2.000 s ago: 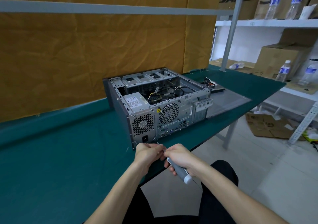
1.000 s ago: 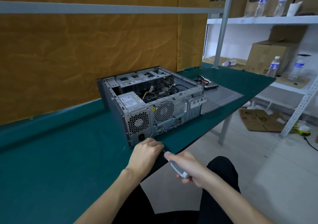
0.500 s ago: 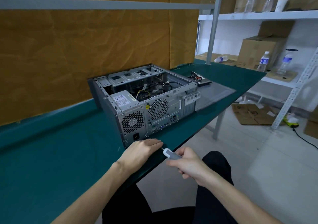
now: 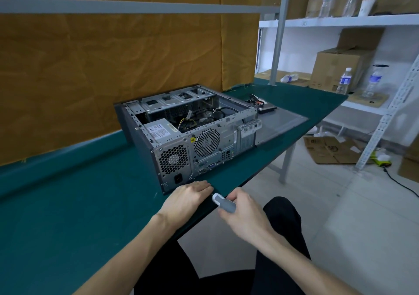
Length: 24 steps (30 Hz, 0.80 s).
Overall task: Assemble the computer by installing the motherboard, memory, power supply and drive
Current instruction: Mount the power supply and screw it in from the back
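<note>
Head view: our left hand (image 4: 189, 196) lies flat and empty on the green tabletop (image 4: 68, 204) just before the open computer case (image 4: 192, 131); our right hand (image 4: 243, 213) grips a screwdriver (image 4: 223, 201).

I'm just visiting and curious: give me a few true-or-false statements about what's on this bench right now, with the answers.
1. The computer case lies open on top. True.
2. The right hand holds a grey-handled tool. True.
3. The left hand is inside the case. False: it rests flat on the green table, in front of the case.
4. The table is red. False: it is green.
5. Water bottles stand on the shelves. True.
</note>
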### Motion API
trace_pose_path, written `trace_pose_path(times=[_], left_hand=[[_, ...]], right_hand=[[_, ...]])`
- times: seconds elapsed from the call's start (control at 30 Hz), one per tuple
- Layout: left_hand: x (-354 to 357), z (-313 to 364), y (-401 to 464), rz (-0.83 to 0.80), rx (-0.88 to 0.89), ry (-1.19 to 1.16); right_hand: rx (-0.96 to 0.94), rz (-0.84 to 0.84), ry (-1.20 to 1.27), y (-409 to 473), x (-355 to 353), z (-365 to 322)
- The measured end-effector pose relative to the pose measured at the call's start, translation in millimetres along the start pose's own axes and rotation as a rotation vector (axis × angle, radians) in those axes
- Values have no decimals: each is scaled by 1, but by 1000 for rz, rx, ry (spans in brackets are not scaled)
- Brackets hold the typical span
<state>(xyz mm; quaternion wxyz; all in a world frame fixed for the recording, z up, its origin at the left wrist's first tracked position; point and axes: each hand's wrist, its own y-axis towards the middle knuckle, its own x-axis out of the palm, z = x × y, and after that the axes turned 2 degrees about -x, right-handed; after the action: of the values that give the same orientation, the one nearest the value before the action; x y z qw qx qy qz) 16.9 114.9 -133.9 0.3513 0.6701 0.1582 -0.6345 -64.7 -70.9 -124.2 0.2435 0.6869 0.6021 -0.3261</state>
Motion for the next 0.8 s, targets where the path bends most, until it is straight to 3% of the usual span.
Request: trace_pose_path(times=[0.07, 0.13, 0.2, 0.23, 0.27, 0.33, 0.37, 0.4, 0.43, 0.5, 0.57, 0.6, 0.73, 0.8], left_hand=[[4, -2, -2, 1, -15, -12], [5, -5, -4, 6, -25, -43], [5, -5, -3, 11, -14, -52], [4, -6, -2, 7, -4, -50], [4, -6, -2, 1, 2, -50], [6, -8, -1, 1, -11, -65], [7, -9, -2, 12, -25, -77], [8, -10, -2, 23, -33, -84], [7, -10, -2, 33, -32, -85], [6, -9, -1, 50, -10, -76], [6, -9, 0, 45, -12, -77], [6, -10, 0, 41, -21, -81], [7, -7, 2, 45, -33, -87], [8, -6, 2, 46, -42, -86]], right_hand=[[62, -53, 230, 0, 0, -1], [369, -335, 801, 3, -6, -4], [537, -454, 1076, 2, -13, -3], [483, -442, 986, 2, -15, -2], [362, -384, 731, 3, -15, -2], [25, -125, 78, -2, -8, 8], [-123, 23, -103, 0, -3, 11], [-181, 98, -135, 0, -2, 9], [-132, 62, -7, 0, -4, 5], [238, -244, 572, 3, -9, -3], [413, -411, 827, 2, -13, -5], [365, -384, 750, 2, -15, -5], [-142, 10, -117, -4, -11, 6], [-267, 68, -216, -5, -6, 1]])
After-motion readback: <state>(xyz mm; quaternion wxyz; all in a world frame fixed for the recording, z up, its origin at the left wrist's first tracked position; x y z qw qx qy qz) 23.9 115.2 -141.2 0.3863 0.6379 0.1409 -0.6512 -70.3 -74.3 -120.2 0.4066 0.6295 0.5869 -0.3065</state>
